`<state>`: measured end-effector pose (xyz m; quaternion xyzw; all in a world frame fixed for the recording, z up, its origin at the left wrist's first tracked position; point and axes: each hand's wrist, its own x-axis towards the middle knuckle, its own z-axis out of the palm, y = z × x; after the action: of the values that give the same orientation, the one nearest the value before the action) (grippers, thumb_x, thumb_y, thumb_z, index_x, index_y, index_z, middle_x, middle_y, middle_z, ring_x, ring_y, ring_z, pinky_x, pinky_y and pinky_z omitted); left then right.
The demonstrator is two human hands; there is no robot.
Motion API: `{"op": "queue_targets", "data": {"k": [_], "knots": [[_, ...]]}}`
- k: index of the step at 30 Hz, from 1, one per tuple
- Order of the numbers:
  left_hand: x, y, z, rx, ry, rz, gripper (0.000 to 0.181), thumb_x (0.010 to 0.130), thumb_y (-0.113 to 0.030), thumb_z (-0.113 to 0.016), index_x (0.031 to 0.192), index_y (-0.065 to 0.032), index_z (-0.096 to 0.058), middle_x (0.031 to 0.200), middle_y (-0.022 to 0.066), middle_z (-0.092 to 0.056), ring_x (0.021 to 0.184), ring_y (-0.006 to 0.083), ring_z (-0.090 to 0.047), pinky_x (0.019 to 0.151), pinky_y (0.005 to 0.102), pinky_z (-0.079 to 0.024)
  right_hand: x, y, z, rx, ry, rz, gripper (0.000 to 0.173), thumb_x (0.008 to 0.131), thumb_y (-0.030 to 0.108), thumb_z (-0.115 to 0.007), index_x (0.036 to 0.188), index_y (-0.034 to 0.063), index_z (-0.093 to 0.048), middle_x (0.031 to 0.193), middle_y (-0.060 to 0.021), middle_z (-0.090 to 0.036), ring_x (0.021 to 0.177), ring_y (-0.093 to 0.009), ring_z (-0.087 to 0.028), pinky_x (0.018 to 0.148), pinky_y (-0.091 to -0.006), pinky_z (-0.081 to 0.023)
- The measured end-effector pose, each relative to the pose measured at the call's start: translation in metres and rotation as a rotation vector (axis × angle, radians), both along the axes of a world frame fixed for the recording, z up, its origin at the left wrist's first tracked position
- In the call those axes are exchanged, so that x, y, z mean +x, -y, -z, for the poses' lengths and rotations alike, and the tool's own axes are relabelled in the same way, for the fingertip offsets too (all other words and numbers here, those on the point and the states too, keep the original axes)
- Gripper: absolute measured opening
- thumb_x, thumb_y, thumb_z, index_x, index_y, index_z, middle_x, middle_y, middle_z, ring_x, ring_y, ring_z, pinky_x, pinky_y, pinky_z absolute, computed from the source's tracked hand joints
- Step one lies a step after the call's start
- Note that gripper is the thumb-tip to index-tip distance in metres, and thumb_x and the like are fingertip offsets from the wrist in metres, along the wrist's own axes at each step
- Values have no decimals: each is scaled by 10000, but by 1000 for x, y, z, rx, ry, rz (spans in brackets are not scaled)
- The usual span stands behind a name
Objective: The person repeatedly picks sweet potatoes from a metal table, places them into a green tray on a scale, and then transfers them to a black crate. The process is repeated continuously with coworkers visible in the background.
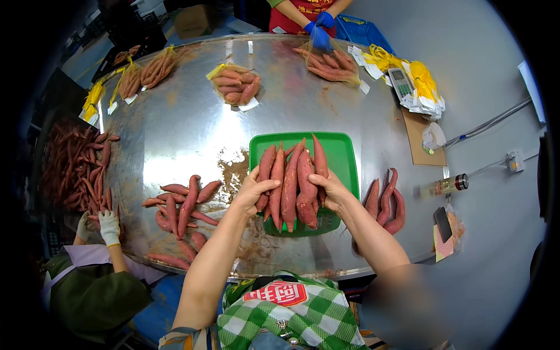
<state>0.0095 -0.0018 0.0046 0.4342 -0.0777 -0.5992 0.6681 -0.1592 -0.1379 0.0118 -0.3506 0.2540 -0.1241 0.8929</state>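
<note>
Between my two hands is a bundle of several sweet potatoes (290,188), pressed side by side over a green plastic tray (345,153). My left hand (255,191) grips the bundle's left side, thumb on top. On the right side my right hand (331,188) clasps it, thumb across one root. The fingers beneath are hidden. Loose sweet potatoes (187,208) lie on the metal table (183,118) left of the tray. A few more sweet potatoes (385,205) lie to its right, by my right forearm.
A gloved co-worker's hand (109,226) touches a sweet potato pile (78,170) at left. Across the table, another person's blue-gloved hands (320,33) hold a filled net bag (332,65). Another net bag (236,85), yellow netting (422,78), a scale or calculator-like device (400,82) and a jar (450,184) stand around.
</note>
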Motion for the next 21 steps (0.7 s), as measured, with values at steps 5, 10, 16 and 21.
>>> {"op": "queue_targets", "data": {"k": [5, 10, 16, 21], "knots": [[6, 7, -41, 0, 68, -6, 646, 735, -21, -707, 1303, -34, -399, 1172, 124, -543, 1050, 233, -571, 901, 383, -498, 6, 9, -36, -29, 16, -40, 897, 714, 274, -761, 1419, 83, -239, 1309, -101, -443, 1179, -221, -480, 987, -375, -428], [41, 44, -76, -64, 109, 29, 678, 735, -26, -704, 1329, -30, -377, 1183, 132, -533, 1071, 229, -556, 916, 361, -484, 40, 47, -62, -36, 53, -42, 831, 715, 271, -764, 1381, 79, -306, 1266, -91, -484, 1154, -222, -502, 969, -375, -446], [119, 127, -73, -191, 112, 116, 607, 759, -79, -691, 1285, -23, -394, 1151, 121, -528, 1002, 219, -578, 892, 365, -497, 107, 125, -68, -114, -15, -8, 787, 723, 287, -757, 1349, 69, -333, 1219, -113, -510, 1094, -234, -543, 905, -367, -497], [171, 197, -5, -93, 65, 120, 609, 754, -66, -689, 1286, -53, -393, 1098, 107, -533, 962, 200, -577, 830, 345, -525, 154, 188, -8, -97, -89, 37, 777, 736, 307, -756, 1347, 88, -329, 1255, -126, -487, 1132, -265, -524, 918, -447, -491]]}}
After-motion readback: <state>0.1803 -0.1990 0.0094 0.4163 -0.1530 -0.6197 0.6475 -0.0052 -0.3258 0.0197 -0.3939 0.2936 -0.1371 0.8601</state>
